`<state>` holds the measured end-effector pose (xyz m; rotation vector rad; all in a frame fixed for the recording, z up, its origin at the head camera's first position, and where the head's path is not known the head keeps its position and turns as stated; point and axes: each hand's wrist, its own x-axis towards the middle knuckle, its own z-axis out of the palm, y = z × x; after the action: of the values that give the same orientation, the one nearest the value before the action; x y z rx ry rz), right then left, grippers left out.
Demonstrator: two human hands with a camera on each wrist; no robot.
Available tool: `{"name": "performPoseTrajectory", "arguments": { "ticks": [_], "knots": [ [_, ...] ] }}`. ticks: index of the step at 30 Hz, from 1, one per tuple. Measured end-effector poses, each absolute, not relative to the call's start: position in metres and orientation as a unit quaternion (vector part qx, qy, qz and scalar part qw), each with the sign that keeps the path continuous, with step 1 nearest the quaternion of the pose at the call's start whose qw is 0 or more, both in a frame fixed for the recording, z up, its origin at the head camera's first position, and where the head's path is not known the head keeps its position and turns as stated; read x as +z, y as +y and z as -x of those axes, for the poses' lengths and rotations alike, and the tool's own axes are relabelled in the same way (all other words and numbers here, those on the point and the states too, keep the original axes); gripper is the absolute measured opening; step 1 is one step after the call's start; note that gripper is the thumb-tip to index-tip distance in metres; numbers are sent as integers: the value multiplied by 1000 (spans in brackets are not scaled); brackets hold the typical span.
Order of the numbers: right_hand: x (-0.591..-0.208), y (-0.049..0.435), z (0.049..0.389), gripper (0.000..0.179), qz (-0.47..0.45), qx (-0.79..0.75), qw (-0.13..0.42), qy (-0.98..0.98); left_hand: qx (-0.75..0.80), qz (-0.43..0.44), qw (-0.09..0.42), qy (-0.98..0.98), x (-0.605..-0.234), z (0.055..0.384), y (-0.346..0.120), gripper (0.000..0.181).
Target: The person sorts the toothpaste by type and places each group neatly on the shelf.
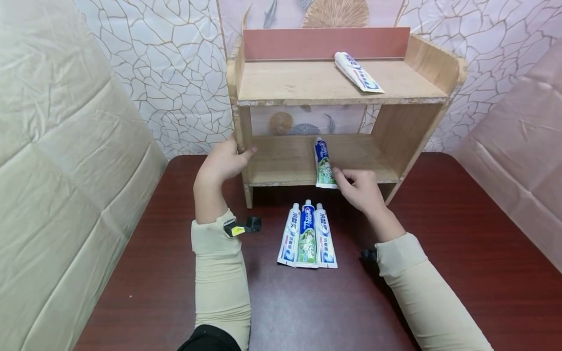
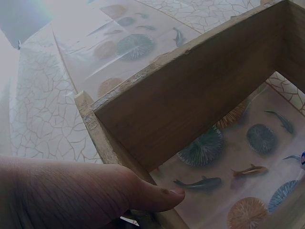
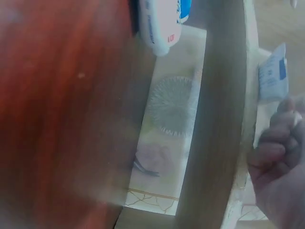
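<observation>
My left hand (image 1: pixel 221 163) grips the left side panel of a small wooden shelf (image 1: pixel 281 83), thumb on its front edge and the other fingers hidden behind. In the left wrist view the thumb lies across the wooden edge. At the lower board's front, my right hand (image 1: pixel 362 190) pinches the lower right edge of a blue and green toothpaste tube (image 1: pixel 324 163). That tube lies cap inward, its flat end overhanging the board. A white toothpaste tube (image 1: pixel 357 73) lies slanted on the upper board.
In front of the shelf, a blue and green toothpaste tube (image 1: pixel 307 239) lies between two white tubes, a left one (image 1: pixel 290 236) and a right one (image 1: pixel 325 239), caps toward the shelf. All three are on the dark red table (image 1: pixel 153 273). Patterned wall covering (image 1: pixel 175 63) stands behind.
</observation>
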<state>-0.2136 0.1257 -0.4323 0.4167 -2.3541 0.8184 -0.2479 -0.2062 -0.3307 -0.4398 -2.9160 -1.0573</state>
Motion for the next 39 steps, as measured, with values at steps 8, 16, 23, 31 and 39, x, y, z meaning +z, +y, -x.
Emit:
{"name": "performPoseTrajectory", "arguments": {
  "ticks": [8, 16, 23, 31, 39],
  "knots": [
    [-444, 117, 184, 57, -122, 273, 44, -953, -341, 140, 2, -929, -330, 247, -207, 59],
    [-448, 104, 170, 39, -59, 231, -166, -957, -335, 137, 6, -932, -328, 246, -209, 60],
    [-449, 97, 171, 38, -26, 255, -175, -951, -334, 138, 6, -932, -329, 246, -207, 59],
    [-452, 102, 176, 32, -22, 260, -180, -948, -332, 135, 10, -933, -330, 246, -207, 60],
    [-435, 110, 160, 27, -65, 275, -160, -946, -331, 139, 15, -933, -329, 245, -206, 61]
  ]
}}
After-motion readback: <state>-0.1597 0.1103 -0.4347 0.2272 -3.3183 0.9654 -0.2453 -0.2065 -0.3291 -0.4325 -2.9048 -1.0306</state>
